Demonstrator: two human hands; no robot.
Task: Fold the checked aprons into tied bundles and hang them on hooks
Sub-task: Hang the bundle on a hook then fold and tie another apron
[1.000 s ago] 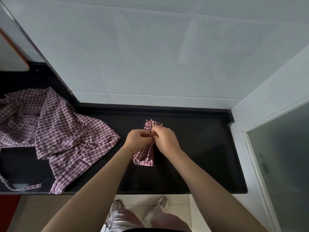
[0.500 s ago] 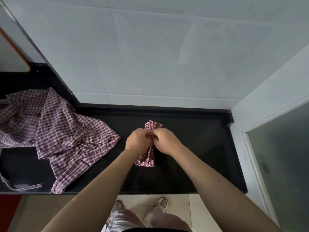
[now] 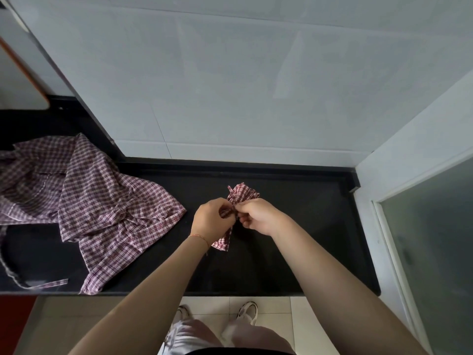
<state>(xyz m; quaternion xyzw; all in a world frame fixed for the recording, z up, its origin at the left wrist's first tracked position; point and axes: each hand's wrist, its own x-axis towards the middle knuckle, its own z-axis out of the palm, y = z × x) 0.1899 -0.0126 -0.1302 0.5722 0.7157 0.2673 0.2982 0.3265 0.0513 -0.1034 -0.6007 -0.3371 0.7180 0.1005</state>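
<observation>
Evidently soft, light and limp, the folded checked apron bundle (image 3: 239,201) lies on the black surface (image 3: 302,226) under both hands. Left hand (image 3: 212,219) and right hand (image 3: 258,215) each pinch its thin tie strap (image 3: 230,189) at the waist, the best hold.

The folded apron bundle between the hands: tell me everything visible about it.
The folded apron bundle is a narrow roll of red-and-white checked cloth, lying lengthwise on the black countertop. Its far end fans out past the hands; its near end pokes out below the left wrist. The left hand and right hand pinch it at the middle, apparently at a tie strap. Whether a knot exists there is hidden.
</observation>
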